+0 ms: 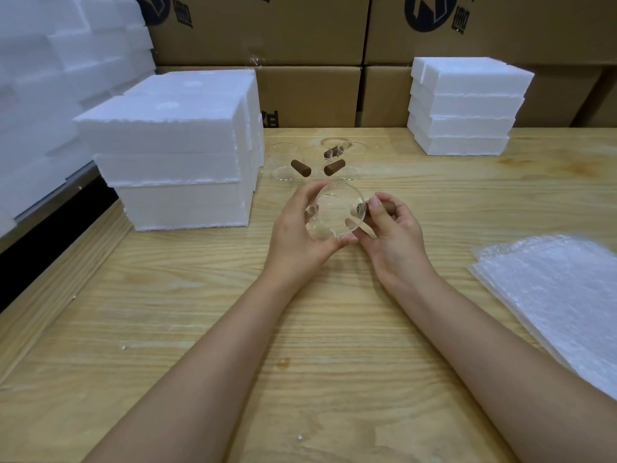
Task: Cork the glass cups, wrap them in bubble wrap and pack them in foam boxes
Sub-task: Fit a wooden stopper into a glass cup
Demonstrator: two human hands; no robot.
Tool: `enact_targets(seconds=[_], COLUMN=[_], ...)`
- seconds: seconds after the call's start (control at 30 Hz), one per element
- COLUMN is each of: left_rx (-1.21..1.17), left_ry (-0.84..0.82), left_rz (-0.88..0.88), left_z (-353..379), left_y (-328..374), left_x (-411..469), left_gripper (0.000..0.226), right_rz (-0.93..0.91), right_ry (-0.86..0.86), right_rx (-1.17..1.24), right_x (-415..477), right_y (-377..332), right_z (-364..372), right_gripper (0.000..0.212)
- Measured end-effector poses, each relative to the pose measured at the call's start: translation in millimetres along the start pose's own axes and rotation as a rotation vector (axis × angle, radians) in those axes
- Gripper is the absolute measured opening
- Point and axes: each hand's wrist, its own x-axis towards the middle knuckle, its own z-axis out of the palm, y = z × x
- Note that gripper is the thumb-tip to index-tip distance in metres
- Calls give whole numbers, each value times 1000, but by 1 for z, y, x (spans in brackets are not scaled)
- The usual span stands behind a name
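Observation:
My left hand (295,232) grips a clear glass cup (334,212) above the middle of the wooden table (200,312), its mouth tilted toward me. My right hand (390,232) pinches a brown cork (384,208) against the cup's right side. Behind the hands, several more clear glass cups (283,155) stand on the table, with brown corks (300,168) lying among them. A stack of bubble wrap sheets (561,295) lies at the right. White foam boxes (180,152) are stacked at the left.
A second stack of foam pieces (467,108) stands at the back right. Cardboard cartons (310,45) form a wall behind the table. More white foam (50,78) is piled at the far left, beyond the table edge.

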Motion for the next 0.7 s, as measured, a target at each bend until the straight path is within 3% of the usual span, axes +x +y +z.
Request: enact_targets(seconds=[0.37,0.7], left_rx=[77,185], left_ry=[24,16], left_rz=[34,84], left_z=[-2,0], left_y=[-2,0], left_x=[0,-3], left_gripper=[77,69], right_rz=[-66,-21], right_ry=[-79,-1], right_rx=[-38,-16], right_x=[-1,0], right_y=[-2,1], right_z=[1,1], right_gripper=[19,12])
